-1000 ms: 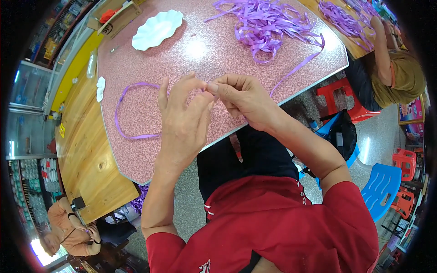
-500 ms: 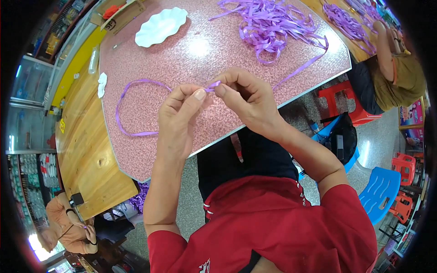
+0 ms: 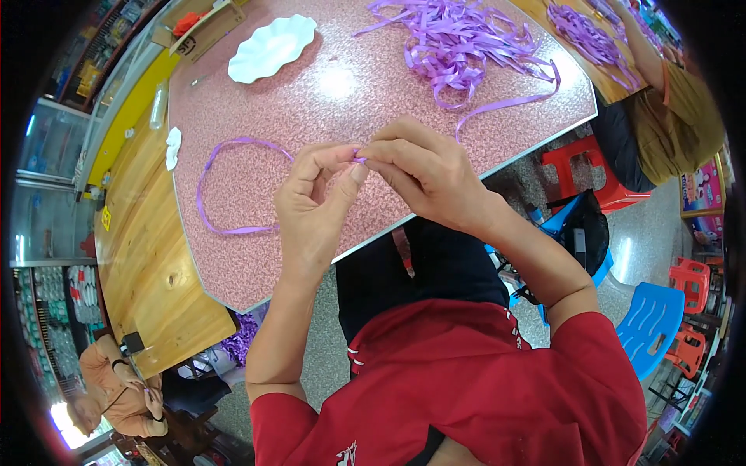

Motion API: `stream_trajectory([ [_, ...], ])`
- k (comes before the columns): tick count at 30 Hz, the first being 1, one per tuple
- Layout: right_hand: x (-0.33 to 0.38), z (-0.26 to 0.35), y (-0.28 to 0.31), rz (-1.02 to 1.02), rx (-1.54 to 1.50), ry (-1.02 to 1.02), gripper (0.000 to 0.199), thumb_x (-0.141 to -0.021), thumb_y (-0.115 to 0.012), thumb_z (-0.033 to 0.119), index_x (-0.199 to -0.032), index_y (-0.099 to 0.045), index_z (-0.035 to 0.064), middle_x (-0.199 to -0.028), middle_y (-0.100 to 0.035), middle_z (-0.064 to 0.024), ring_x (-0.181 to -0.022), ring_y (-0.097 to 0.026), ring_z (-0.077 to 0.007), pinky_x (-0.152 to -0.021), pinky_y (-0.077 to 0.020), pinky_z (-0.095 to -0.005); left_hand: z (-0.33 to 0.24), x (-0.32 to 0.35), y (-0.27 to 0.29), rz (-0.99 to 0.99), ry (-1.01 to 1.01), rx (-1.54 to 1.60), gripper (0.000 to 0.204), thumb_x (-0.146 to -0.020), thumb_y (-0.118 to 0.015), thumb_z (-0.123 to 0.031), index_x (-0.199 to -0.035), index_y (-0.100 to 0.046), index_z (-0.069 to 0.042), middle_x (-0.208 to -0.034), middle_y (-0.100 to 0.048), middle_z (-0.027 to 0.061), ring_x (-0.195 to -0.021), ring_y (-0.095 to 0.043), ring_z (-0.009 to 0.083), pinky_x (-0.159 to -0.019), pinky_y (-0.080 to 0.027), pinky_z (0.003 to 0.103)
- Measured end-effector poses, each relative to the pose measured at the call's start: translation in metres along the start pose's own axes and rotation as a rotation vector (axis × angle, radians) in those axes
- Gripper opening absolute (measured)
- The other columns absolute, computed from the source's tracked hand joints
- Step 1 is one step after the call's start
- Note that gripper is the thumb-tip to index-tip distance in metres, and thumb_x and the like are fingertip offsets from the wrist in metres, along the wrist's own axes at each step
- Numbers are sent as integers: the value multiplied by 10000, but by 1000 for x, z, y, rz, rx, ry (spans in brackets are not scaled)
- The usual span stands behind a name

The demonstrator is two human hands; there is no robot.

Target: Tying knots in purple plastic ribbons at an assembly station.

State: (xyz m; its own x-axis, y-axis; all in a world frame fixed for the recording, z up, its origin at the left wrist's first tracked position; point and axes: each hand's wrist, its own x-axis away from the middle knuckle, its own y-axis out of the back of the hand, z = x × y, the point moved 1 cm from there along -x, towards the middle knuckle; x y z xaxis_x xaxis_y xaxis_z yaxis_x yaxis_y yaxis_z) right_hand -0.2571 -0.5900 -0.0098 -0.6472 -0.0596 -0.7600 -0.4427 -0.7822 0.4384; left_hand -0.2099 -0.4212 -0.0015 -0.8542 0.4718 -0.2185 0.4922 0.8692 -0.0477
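Note:
My left hand [image 3: 315, 208] and my right hand [image 3: 423, 172] meet over the pink speckled table [image 3: 256, 101], both pinching the same purple ribbon [image 3: 225, 182] between thumb and fingers. From the pinch the ribbon curves away to the left in a loop that lies flat on the table. A second strand [image 3: 505, 105] runs from behind my right hand up toward a loose pile of purple ribbons [image 3: 458, 43] at the table's far side.
A white scalloped dish [image 3: 272, 46] sits at the far left of the table. A wooden table [image 3: 144, 264] adjoins on the left. Another person [image 3: 660, 93] sits at the far right with more ribbons. Red and blue plastic stools [image 3: 653, 318] stand on the floor at right.
Both hands have stayed together at the table's near edge, shifting slightly as the fingers work the ribbon; the loop on the left has shifted a little.

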Motion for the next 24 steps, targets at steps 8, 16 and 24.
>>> stream_trajectory([
  [8, -2, 6, -1, -7, -80, -202, 132, -829, -722, 19, -955, -689, 8, -841, -647, -83, -637, -596, -137, -538, -461, -267, 17, -5, -4, -88, -199, -223, 69, -939, -638, -59, -976, -644, -2, -958, -587, 26, -810, -523, 75, -693, -434, 222],
  [16, -2, 5, -4, -76, -126, -276, 120, -862, -707, 56, -973, -693, 11, -793, -630, -31, -586, -525, -87, -496, -395, -234, 13, -4, -10, -119, 66, -113, 110, -971, -616, -115, -973, -613, -5, -913, -559, 7, -763, -478, 41, -649, -400, 194],
  [24, -8, 11, 2, 31, -1019, -1011, 168, -960, -634, 191, -968, -689, 33, -709, -509, 53, -531, -382, -11, -457, -275, -185, 10, -9, -8, -127, -482, -456, 119, -906, -639, -36, -1025, -632, -24, -1023, -582, 97, -953, -560, 218, -842, -442, 313],
])
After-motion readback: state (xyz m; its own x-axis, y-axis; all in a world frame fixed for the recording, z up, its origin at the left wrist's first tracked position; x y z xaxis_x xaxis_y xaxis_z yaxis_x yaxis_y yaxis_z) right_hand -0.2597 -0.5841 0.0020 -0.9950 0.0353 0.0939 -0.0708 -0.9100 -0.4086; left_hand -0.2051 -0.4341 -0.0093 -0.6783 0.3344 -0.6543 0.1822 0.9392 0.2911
